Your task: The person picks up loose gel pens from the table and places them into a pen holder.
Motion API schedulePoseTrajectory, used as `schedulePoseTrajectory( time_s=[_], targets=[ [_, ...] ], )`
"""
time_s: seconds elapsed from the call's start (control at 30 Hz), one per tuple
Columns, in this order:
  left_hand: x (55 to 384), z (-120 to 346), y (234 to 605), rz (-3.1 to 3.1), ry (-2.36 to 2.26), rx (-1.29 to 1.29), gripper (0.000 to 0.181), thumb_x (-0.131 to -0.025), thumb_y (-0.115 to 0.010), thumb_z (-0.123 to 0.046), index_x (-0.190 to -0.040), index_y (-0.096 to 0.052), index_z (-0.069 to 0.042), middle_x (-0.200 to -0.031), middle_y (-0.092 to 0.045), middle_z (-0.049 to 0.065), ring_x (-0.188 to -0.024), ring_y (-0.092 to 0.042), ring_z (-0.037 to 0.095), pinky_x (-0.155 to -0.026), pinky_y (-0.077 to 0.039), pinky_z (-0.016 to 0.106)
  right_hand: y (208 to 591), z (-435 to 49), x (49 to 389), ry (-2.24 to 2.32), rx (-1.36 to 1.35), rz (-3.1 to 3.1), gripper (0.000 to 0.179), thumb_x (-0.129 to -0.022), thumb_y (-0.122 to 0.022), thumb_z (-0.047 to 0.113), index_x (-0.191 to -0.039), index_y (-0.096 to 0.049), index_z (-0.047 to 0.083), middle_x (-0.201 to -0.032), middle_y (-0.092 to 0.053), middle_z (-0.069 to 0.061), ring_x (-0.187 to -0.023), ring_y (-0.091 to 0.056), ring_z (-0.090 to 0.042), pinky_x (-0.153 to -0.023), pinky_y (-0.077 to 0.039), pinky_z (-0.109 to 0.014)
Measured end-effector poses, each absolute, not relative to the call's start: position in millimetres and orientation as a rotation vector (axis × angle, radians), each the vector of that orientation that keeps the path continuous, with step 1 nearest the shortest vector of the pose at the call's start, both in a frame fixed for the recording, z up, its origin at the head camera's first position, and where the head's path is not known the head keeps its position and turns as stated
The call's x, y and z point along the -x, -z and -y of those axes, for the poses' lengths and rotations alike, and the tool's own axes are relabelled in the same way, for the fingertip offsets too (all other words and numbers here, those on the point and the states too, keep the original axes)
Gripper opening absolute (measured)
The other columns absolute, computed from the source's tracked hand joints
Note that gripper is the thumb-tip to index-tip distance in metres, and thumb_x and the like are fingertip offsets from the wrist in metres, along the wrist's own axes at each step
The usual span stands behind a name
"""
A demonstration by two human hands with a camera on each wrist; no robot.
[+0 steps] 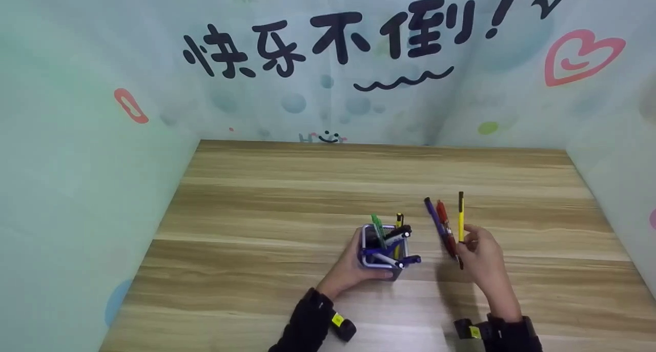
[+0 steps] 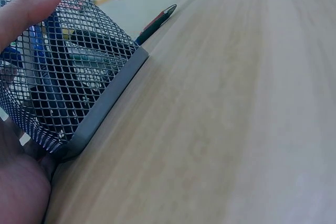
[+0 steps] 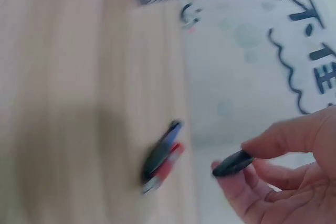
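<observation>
My left hand (image 1: 351,265) grips a metal mesh pen holder (image 2: 113,85), its thumb on the near side and the other fingers round the far left. Several pens stand in the holder, among them a green pen (image 1: 378,226), and blue and white ones lean over its rim. To the right, my right hand (image 1: 486,257) pinches a yellow pen with black ends (image 1: 461,219) between thumb and fingers, raised over the table. In the right wrist view, the pen's dark end (image 3: 233,163) shows between the fingertips.
A purple-blue pen (image 1: 434,214) and a red pen (image 1: 444,218) lie side by side on the wooden table (image 1: 256,213), between the holder and my right hand. A printed cloth wall (image 1: 328,101) borders the table at the back and both sides.
</observation>
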State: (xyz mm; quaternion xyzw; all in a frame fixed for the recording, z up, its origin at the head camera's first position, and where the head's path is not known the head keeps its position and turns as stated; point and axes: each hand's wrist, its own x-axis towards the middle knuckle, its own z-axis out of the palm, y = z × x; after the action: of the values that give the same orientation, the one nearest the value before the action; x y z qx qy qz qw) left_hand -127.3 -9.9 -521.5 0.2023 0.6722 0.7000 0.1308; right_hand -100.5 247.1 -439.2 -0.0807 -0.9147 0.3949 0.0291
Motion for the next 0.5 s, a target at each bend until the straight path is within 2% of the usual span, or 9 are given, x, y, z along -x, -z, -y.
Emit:
schedulePoseTrajectory(
  time_s=[0.17,0.23,0.43,0.5],
  targets=[
    [127.3,9.9,521.3,-1.955,-2.034,-0.59,0.088,-0.062,-0.085,-0.013,-0.132,-0.037,-0.036,-0.133,-0.049,-0.011,-0.125,-0.045,0.012,-0.113,-0.024,0.044,419.9,-231.7,94.4,-1.352,0.241,2.643,0.037,-0.084,-0.056,-0.005,-0.119,-0.046,-0.012,-0.096,-0.053,-0.016,-0.082,-0.054,-0.009,-0.069,-0.045,-0.01],
    [127.4,10.0,521.3,-1.962,-2.034,-0.595,0.088,-0.062,-0.085,-0.013,-0.132,-0.037,-0.036,-0.133,-0.049,-0.011,-0.125,-0.045,0.012,-0.113,-0.024,0.043,411.3,-224.6,90.0,-1.447,0.234,2.546,0.035,-0.083,-0.057,-0.007,-0.115,-0.045,-0.01,-0.095,-0.052,-0.014,-0.079,-0.051,-0.002,-0.067,-0.046,-0.008],
    [127.4,10.0,521.2,-1.98,-2.031,-0.598,0.088,-0.062,-0.085,-0.014,-0.132,-0.037,-0.036,-0.133,-0.049,-0.012,-0.125,-0.044,0.011,-0.113,-0.024,0.043,387.0,-201.4,76.1,-1.599,0.174,2.348,0.027,-0.086,-0.058,-0.005,-0.108,-0.043,-0.005,-0.094,-0.056,-0.006,-0.081,-0.056,-0.002,-0.068,-0.05,-0.013],
    [127.1,10.1,521.2,-1.98,-2.028,-0.594,0.088,-0.062,-0.085,-0.015,-0.132,-0.037,-0.036,-0.133,-0.048,-0.012,-0.126,-0.044,0.012,-0.113,-0.024,0.043,381.6,-193.3,72.3,-1.597,0.124,2.324,0.026,-0.086,-0.059,-0.004,-0.107,-0.044,-0.004,-0.094,-0.058,-0.003,-0.082,-0.058,-0.002,-0.073,-0.05,-0.013]
  ],
)
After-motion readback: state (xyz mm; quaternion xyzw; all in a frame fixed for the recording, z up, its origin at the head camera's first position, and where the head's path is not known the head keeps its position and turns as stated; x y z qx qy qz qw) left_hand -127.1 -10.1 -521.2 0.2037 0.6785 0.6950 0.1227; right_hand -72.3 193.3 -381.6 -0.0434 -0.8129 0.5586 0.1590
